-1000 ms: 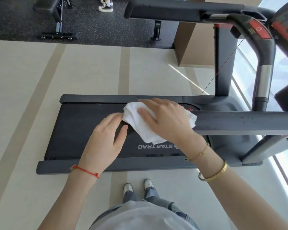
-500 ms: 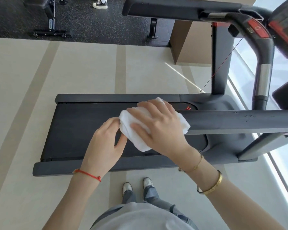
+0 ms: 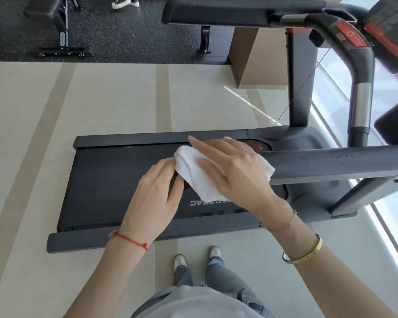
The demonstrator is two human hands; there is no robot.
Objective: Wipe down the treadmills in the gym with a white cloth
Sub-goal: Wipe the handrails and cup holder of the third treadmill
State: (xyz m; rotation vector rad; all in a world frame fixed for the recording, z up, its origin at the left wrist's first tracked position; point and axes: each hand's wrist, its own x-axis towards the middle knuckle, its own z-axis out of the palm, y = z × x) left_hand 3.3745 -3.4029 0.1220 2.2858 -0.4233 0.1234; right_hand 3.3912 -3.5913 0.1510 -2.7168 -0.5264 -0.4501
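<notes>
The right hand [image 3: 234, 173] lies with straight fingers [image 3: 205, 150] spread flat on the folded white cloth [image 3: 193, 177] at the near handrail's left end; the left hand's [image 3: 156, 198] curled fingers [image 3: 168, 164] pinch the cloth's left edge.

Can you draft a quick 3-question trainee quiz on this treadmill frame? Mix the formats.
1. True or false: the white cloth lies under the right hand.
2. Which wrist wears the red string bracelet? A) left B) right C) neither
3. Fill in: the near handrail of the treadmill is ____ in colour.

Key: 1 true; the palm and straight fingers lie flat on the cloth. 2 A; it sits behind the left hand, while the right wrist carries the gold bangle. 3 grey.
</notes>
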